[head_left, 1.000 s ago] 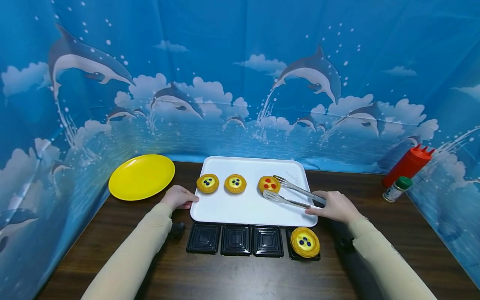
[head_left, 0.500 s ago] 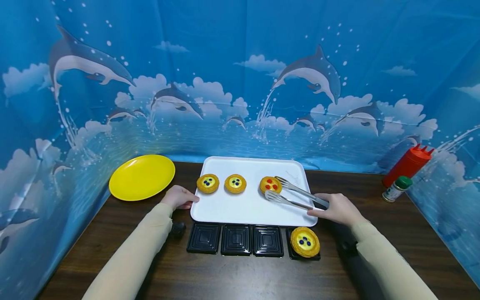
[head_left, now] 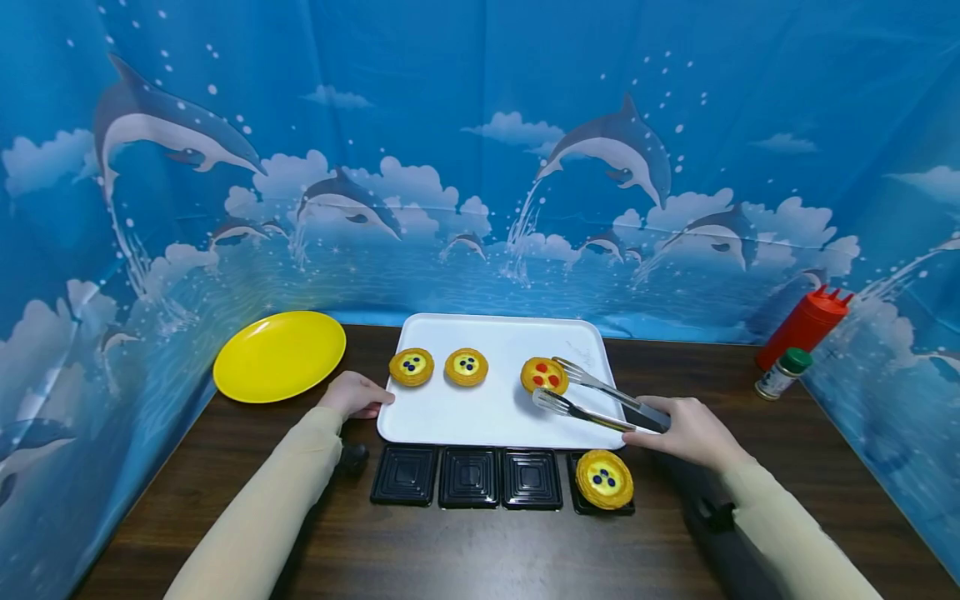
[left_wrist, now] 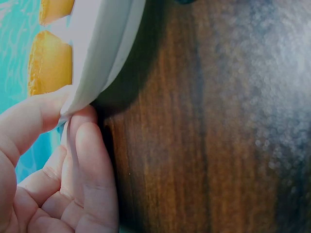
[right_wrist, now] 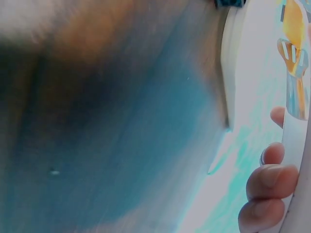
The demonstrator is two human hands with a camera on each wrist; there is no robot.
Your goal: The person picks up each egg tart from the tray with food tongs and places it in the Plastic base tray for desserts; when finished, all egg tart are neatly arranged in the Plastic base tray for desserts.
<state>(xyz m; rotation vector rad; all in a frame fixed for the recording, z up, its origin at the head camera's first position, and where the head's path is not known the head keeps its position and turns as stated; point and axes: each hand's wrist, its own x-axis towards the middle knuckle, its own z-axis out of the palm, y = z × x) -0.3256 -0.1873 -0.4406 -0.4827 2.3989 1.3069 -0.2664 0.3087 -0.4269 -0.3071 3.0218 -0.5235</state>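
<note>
My left hand [head_left: 356, 395] pinches the left rim of the white tray [head_left: 480, 421], thumb on top and fingers beneath, as the left wrist view shows. My right hand [head_left: 693, 432] holds metal tongs [head_left: 600, 383] with dark handles over the tray's right side. Between the tongs' slotted tips is a tart with red pieces on top [head_left: 543, 377]; a shadow lies below it, and I cannot tell whether it is clear of the tray. Two tarts with dark blue dots, a left one [head_left: 411, 367] and a middle one [head_left: 467, 367], sit on the tray.
In front of the tray stand black square trays in a row [head_left: 405, 475]; the rightmost bears a blue-dotted tart [head_left: 603, 479]. A yellow plate [head_left: 280, 357] lies at the left. Back right are a red squeeze bottle [head_left: 804, 327] and a green-capped shaker [head_left: 783, 372].
My right hand has moved right and toward me with the tongs, and the red-topped tart has shifted slightly right with them. The left hand keeps its hold on the tray.
</note>
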